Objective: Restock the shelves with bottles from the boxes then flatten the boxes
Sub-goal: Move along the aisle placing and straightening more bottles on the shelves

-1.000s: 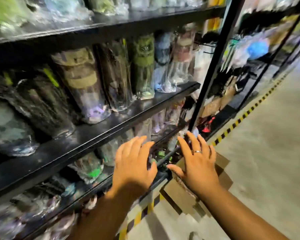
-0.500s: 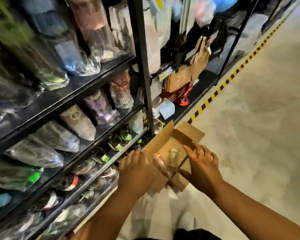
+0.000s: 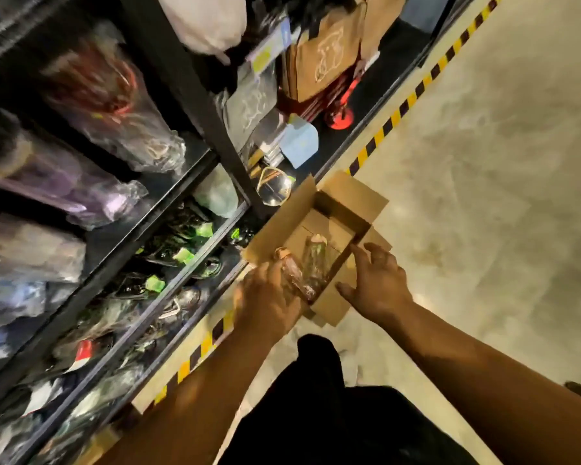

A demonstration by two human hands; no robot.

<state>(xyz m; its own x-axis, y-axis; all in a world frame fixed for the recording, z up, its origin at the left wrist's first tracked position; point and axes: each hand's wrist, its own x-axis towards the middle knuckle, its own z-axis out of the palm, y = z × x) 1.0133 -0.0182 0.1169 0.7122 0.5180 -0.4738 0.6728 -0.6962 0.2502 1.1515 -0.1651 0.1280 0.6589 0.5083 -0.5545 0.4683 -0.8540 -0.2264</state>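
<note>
An open cardboard box stands on the floor against the foot of the black shelves. Two plastic-wrapped bottles lie in it: a brownish bottle at the near left and a greenish bottle beside it. My left hand reaches over the box's near-left edge and touches the brownish bottle; blur hides whether its fingers curl round it. My right hand is spread against the box's right wall and flap, thumb apart from the fingers.
The shelves on the left hold several wrapped bottles and bagged goods. Brown paper bags and a red object sit on the bottom shelf further along. Yellow-black tape marks the shelf line. Bare concrete floor spreads to the right.
The view has swung down from the shelves to the box on the floor. Both hands dropped to the box, and my left hand moved from the box's side onto the brownish bottle.
</note>
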